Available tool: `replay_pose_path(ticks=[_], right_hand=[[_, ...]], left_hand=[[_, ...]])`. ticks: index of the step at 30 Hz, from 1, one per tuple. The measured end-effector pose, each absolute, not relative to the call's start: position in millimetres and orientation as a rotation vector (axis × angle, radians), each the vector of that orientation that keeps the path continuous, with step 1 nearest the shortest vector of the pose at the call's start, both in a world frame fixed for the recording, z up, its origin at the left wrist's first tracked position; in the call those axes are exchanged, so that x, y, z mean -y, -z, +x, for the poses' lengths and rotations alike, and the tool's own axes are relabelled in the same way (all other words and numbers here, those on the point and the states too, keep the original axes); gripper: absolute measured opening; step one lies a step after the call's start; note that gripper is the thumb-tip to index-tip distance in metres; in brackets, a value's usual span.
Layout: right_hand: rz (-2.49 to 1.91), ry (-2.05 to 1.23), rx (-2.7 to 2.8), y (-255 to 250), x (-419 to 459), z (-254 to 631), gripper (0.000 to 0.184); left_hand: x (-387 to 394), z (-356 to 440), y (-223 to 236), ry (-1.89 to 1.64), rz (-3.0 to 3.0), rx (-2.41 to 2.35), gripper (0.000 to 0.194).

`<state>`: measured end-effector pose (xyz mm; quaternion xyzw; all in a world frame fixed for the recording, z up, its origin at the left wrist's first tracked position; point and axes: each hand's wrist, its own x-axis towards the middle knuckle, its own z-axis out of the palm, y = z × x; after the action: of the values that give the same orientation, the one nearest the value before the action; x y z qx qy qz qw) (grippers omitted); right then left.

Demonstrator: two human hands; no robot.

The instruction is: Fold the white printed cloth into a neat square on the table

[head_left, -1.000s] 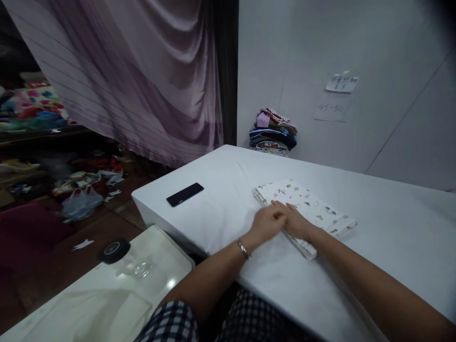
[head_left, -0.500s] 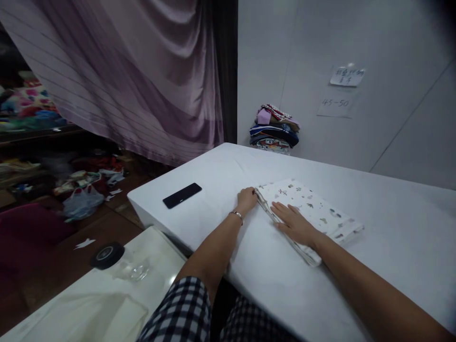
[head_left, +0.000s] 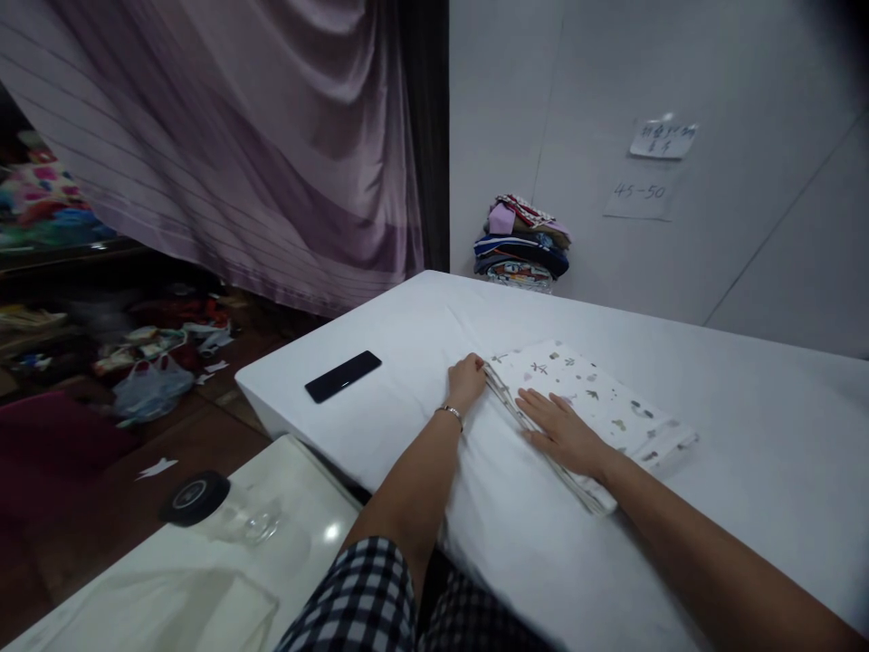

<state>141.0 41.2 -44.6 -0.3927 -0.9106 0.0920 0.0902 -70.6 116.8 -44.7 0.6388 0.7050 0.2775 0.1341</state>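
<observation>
A folded white cloth with small printed motifs (head_left: 597, 389) lies flat on the white-covered table (head_left: 760, 426). At its near left corner, my left hand (head_left: 467, 382) pinches the layered edge between thumb and fingers; a bracelet circles that wrist. My right hand (head_left: 560, 430) rests flat on the cloth close to its front edge, fingers stretched out. What kind of cloth item it is I cannot tell. The layers of the fold show along the edge facing me.
A black phone (head_left: 343, 376) lies left on the table. Folded clothes (head_left: 521, 240) are stacked against the wall behind. At lower left, a cream surface (head_left: 305, 489) bears a clear jar with a black lid (head_left: 196, 498). A purple curtain (head_left: 305, 163) hangs at back left.
Both hands keep their places on the cloth, which lies as before. The view has shifted slightly.
</observation>
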Motion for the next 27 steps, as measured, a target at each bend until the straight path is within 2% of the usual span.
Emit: replay_pose_path(ticks=[6, 13, 20, 27], right_hand=[[-1.169, -0.326, 2.728, 43, -43, 142, 0.06], [-1.176, -0.296, 2.748, 41, -43, 141, 0.058], [-1.174, -0.276, 2.757, 42, -43, 141, 0.057], [-1.175, -0.265, 2.767, 41, -42, 140, 0.058]], left_hand=[[-116, -73, 45, -0.935, 1.918, -2.035, 0.013], [-118, -79, 49, -0.992, 1.691, -1.89, 0.008], [-117, -83, 46, -1.03, 1.626, -1.746, 0.025], [-118, -64, 36, -0.881, 1.609, -1.963, 0.03]])
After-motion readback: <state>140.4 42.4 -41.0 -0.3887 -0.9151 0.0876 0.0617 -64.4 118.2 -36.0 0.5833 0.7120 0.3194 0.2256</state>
